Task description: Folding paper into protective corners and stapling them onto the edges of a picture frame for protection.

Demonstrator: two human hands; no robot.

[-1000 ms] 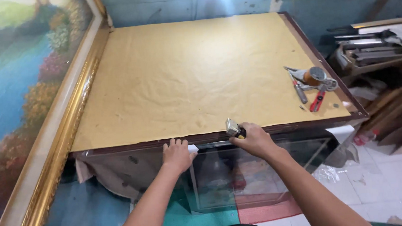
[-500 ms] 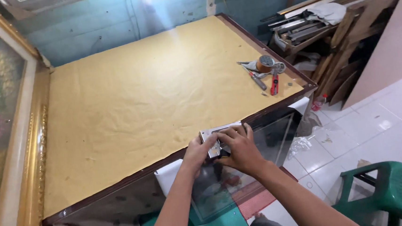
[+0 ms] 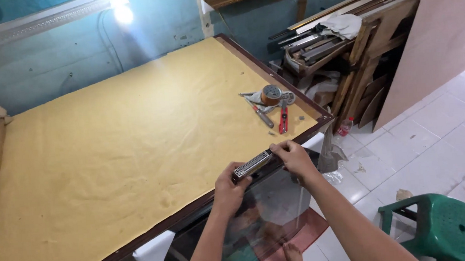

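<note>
metal stapler-like tool, long narrow silver bar w/ ribbed top & dark underside, lies nearly flat, tilted a bit, its right end higher than its left. it sits just over the dark front edge of the table, held off the surface btwn my two hands. left end is in my left hand, fingers curled round it from below, thumb on top. right end is pinched by my right hand, fingertips on the tip. long axis runs roughly along the table edge. can't tell if it's open or loaded.
</note>
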